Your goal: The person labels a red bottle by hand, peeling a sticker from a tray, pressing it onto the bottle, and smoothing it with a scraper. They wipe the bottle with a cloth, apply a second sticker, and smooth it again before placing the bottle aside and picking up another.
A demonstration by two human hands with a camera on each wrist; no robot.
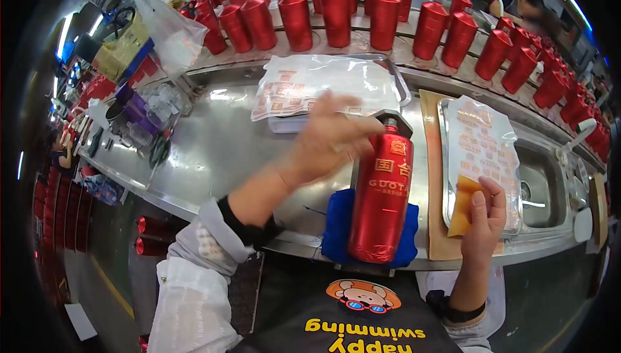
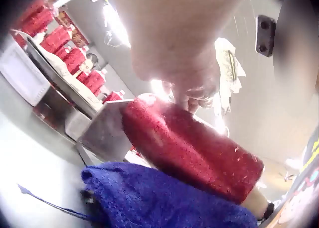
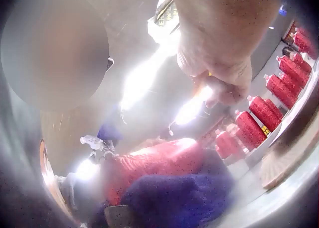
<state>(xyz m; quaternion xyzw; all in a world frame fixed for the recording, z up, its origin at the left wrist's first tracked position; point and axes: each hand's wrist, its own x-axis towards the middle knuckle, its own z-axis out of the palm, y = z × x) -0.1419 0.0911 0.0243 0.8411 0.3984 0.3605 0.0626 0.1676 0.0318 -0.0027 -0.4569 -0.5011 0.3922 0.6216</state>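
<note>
A red bottle [image 1: 381, 201] with gold lettering lies in a dark holder [image 1: 405, 124], its lower end on a blue cloth [image 1: 336, 223]. My left hand [image 1: 317, 143], blurred, is over the bottle's left shoulder with fingers extended toward the neck. In the left wrist view, its fingertips come close to the upper part of the red bottle [image 2: 194, 148], above the blue cloth [image 2: 149, 198]. To the right, my right hand [image 1: 484, 220] pinches a flat amber-yellow piece [image 1: 462, 207] between thumb and fingers, over the edge of a label sheet [image 1: 485, 139].
Another label sheet [image 1: 323, 81] covers a tray behind the bottle. Many red bottles [image 1: 336, 20] line the raised shelf at the back. A sink [image 1: 543, 185] sits on the right; clear and purple containers [image 1: 132, 107] stand at the left of the steel bench [image 1: 213, 159].
</note>
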